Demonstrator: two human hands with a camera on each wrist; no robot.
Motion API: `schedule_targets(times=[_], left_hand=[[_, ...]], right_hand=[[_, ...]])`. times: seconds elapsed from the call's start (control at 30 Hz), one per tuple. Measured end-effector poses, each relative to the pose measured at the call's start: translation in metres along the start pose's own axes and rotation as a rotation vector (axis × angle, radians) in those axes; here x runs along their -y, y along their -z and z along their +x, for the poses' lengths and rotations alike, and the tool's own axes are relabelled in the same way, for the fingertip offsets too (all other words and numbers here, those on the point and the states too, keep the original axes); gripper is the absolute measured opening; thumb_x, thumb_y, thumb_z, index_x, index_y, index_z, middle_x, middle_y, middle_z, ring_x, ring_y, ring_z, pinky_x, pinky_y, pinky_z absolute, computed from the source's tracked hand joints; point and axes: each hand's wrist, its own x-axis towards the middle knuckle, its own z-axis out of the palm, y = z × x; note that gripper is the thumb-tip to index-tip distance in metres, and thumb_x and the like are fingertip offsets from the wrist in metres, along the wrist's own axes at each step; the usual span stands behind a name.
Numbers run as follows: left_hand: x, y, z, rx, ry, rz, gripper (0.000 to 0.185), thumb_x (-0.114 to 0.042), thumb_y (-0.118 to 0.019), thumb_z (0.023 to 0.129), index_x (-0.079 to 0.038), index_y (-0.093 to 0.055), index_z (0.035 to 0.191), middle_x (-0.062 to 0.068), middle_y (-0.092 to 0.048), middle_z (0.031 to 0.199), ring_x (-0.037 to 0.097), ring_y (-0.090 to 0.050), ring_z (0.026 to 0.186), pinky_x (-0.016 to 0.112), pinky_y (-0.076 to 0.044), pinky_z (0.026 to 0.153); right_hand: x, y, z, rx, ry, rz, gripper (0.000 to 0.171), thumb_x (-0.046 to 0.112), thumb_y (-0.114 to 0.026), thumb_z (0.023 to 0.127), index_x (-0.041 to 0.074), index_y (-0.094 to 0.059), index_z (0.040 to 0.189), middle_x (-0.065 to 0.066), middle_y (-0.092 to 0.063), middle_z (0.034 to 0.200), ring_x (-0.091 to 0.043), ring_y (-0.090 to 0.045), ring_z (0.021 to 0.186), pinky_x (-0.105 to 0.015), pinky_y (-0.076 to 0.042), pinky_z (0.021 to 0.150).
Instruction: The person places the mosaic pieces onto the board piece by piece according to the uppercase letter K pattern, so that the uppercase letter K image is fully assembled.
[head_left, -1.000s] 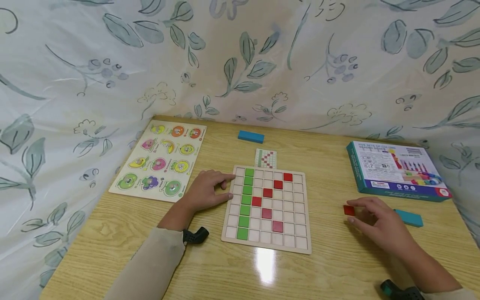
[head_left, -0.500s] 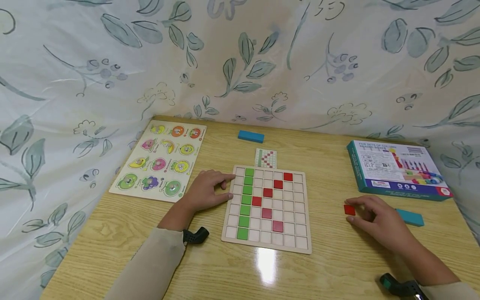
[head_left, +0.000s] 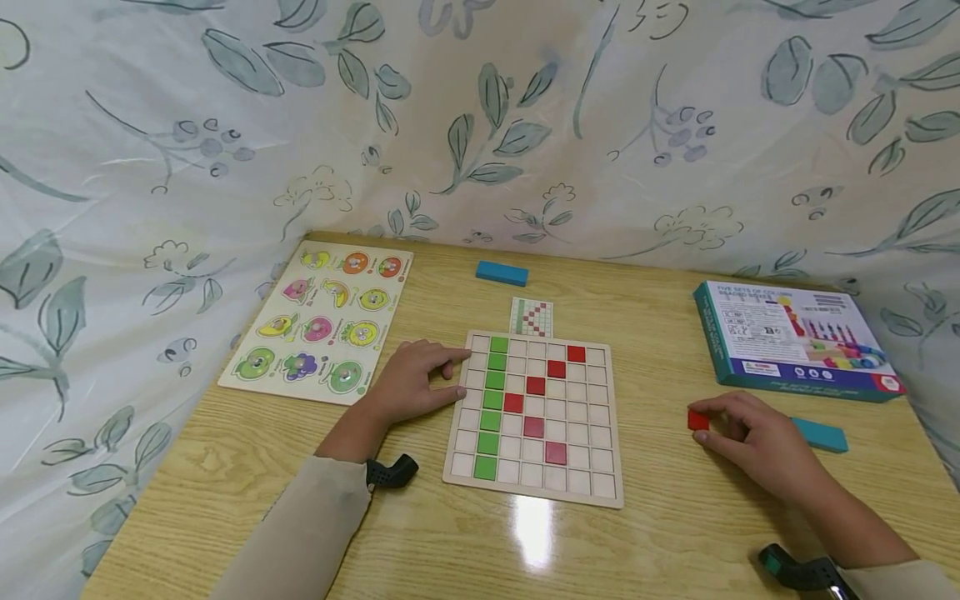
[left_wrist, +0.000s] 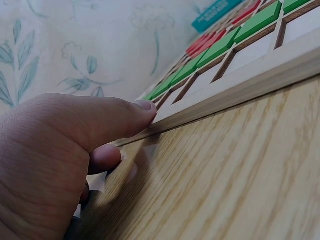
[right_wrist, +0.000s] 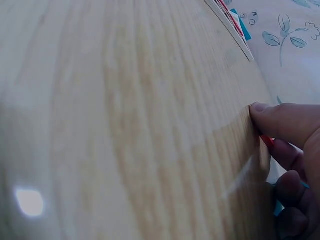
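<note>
— What's changed on my feed?

— Little: right hand (head_left: 757, 442) has slid its red tile (head_left: 698, 421) slightly nearer on the tabletop (head_left: 660, 533), grip pinching it. Left hand (head_left: 412, 383), fingers relaxed, steadies the board (head_left: 603, 492).

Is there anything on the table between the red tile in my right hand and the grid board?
Nothing visible. The right hand pinches the red tile, and only bare table lies between it and the grid board.

Bright even light, overhead glare on the table (head_left: 531, 525), wide-angle bowing at edges, wrist views close and blurred
</note>
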Motion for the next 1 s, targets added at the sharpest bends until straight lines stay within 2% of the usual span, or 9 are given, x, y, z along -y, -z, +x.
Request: schedule_targets(times=[0.47, 1.0], left_hand=[[-0.001, 0.000, 0.000, 0.002, -0.005, 0.010, 0.052, -0.038, -0.083, 0.090, -0.019, -0.074, 0.138, -0.012, -0.058, 0.090, 0.013, -0.051, 0.086, 0.041, -0.036, 0.087], [0.000, -0.001, 0.000, 0.000, 0.003, 0.006, 0.052, -0.038, -0.084, 0.090, -0.019, -0.074, 0.137, -0.012, -0.058, 0.090, 0.013, -0.052, 0.087, 0.042, -0.036, 0.088]], right_hand=[[0.003, 0.000, -0.001, -0.012, 0.034, 0.001, 0.031, 0.013, -0.088, 0.090, 0.014, -0.078, 0.119, 0.001, -0.059, 0.098, -0.010, -0.045, 0.075, -0.029, -0.034, 0.060], [0.025, -0.010, -0.006, -0.039, 0.134, 0.046, 0.033, 0.013, -0.091, 0.086, 0.021, -0.079, 0.116, 0.007, -0.060, 0.098, -0.007, -0.045, 0.073, -0.027, -0.035, 0.060]])
